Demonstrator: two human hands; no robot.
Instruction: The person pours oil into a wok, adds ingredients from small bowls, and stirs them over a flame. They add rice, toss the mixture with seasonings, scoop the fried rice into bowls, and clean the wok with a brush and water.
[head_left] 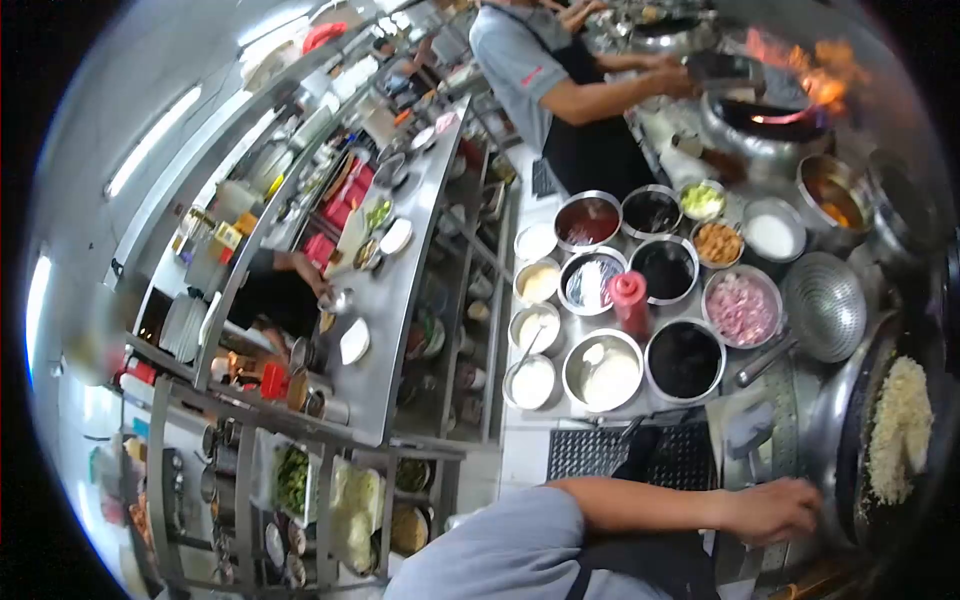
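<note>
My left hand (770,512) reaches in from the bottom, its fingers curled close to the near rim of a large wok (838,440). What the fingers hold, if anything, is hidden. A mound of pale rice-like food (898,430) lies in the dark wok. A perforated metal strainer (825,305) with a long handle rests beyond it. Beside the strainer stands a bowl of chopped pink pieces, perhaps onion or meat (742,308). A grey-white cloth (750,428) lies short of the hand. My right hand is outside the view.
Several metal pots of dark sauce (685,360) and pale powders or liquids crowd the counter around a red squeeze bottle (628,300). Farther along, a co-worker (560,90) handles a wok (765,140) with tall flames. A long steel table (395,330) with plates stands at left.
</note>
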